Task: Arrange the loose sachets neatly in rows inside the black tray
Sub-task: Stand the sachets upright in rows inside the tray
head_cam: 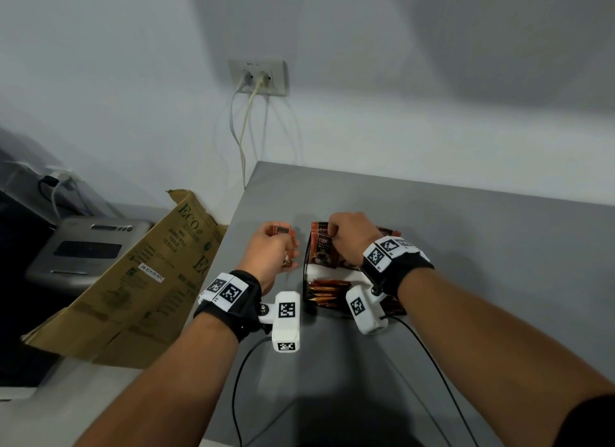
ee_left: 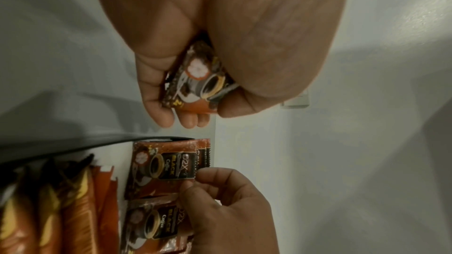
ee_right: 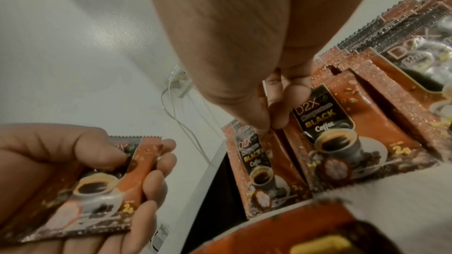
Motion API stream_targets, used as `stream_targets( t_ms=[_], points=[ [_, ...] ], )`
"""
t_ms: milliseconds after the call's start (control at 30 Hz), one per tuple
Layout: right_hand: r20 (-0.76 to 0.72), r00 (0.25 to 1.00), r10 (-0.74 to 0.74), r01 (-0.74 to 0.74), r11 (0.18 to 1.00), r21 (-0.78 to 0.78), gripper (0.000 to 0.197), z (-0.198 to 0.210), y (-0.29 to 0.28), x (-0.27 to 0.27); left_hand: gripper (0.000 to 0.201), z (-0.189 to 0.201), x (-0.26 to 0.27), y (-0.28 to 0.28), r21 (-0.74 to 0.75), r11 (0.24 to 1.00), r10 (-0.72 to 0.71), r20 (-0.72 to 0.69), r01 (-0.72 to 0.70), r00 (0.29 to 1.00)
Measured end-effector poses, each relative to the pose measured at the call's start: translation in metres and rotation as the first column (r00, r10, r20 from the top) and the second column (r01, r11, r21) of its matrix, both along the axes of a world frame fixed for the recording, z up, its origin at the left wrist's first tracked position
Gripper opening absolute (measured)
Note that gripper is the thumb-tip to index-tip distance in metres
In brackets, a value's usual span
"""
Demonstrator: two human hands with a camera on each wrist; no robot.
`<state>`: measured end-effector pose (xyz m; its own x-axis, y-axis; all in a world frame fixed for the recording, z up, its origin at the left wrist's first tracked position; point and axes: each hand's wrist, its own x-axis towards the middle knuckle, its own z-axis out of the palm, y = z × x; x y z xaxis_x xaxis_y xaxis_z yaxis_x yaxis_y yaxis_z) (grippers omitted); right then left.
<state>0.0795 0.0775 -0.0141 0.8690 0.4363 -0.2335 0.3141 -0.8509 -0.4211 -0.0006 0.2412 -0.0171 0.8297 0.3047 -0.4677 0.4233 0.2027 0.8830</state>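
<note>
We look down along two bare forearms reaching over a grey table [head_cam: 466, 233] set against a pale wall. Each wrist wears a black strap carrying white blocks printed with black-and-white square codes.

Our left hand [head_cam: 269, 250] is held just left of the black tray [head_cam: 304, 277], above the table. Its thumb and fingers are curled around a small stack of loose sachets [ee_right: 97, 181], brown and orange packets printed with a coffee cup and the words "Black Coffee". From the left wrist the same stack [ee_left: 195, 82] shows tucked between palm and fingertips.

Our right hand [head_cam: 349, 237] is over the far part of the tray. Its thumb and forefinger pinch the top edge of one standing sachet [ee_right: 254, 161], which is upright in a row of the same packets [head_cam: 324, 250] leaning one behind another. More of these packets stand to the right in the tray [ee_right: 354, 132].

In the near part of the tray lies a row of long orange stick packets [head_cam: 327, 292], side by side.

The two hands are apart, with the tray's left wall between them.

Left of the table, a flattened brown cardboard box [head_cam: 149, 280] leans over a grey machine [head_cam: 86, 247]. On the wall, two white cords hang from a socket [head_cam: 258, 77].
</note>
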Motion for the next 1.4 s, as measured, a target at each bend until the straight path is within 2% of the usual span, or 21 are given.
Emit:
stream_targets(
  t_ms=[100,233,367,467,567,667,767,967,1400],
  points=[
    [0.017,1.000,0.005,-0.006,1.000,0.026,0.018,-0.001,-0.001,0.001,0.037,0.000,0.000,-0.002,-0.024,1.000,0.000,-0.005,-0.001,1.000],
    [0.022,0.999,-0.030,0.027,0.995,0.092,0.014,0.005,-0.009,0.001,0.034,0.001,-0.002,-0.007,0.021,0.997,-0.076,0.051,0.075,0.996],
    [-0.011,0.996,-0.086,0.086,0.954,0.286,0.016,0.023,-0.015,-0.004,0.040,0.005,-0.001,-0.014,0.018,0.993,-0.117,0.096,0.116,0.988],
    [-0.102,0.995,-0.006,0.046,0.916,0.399,0.019,0.035,-0.014,-0.009,0.039,0.010,0.002,-0.023,0.030,0.982,-0.191,0.136,0.188,0.972],
    [-0.059,0.998,-0.014,0.037,0.910,0.414,0.015,0.040,-0.014,-0.010,0.040,0.012,0.005,-0.026,0.049,0.984,-0.175,0.143,0.170,0.974],
    [-0.001,0.995,-0.105,0.098,0.926,0.366,0.012,0.036,-0.018,-0.005,0.029,0.010,0.005,-0.018,0.077,0.997,-0.027,0.106,0.019,0.994],
    [0.007,0.995,-0.099,0.095,0.969,0.229,0.018,0.023,-0.018,-0.004,0.019,0.008,0.004,-0.007,0.084,0.995,0.048,0.073,-0.054,0.996],
    [-0.023,1.000,-0.008,0.010,0.998,0.068,0.016,0.003,-0.004,-0.010,0.018,0.001,-0.002,0.001,0.108,0.994,0.009,0.038,-0.013,0.999],
    [-0.012,1.000,-0.023,0.023,1.000,0.010,0.013,-0.001,0.003,-0.009,0.022,-0.002,-0.002,-0.006,0.090,0.995,-0.029,-0.008,0.030,1.000]
  ],
)
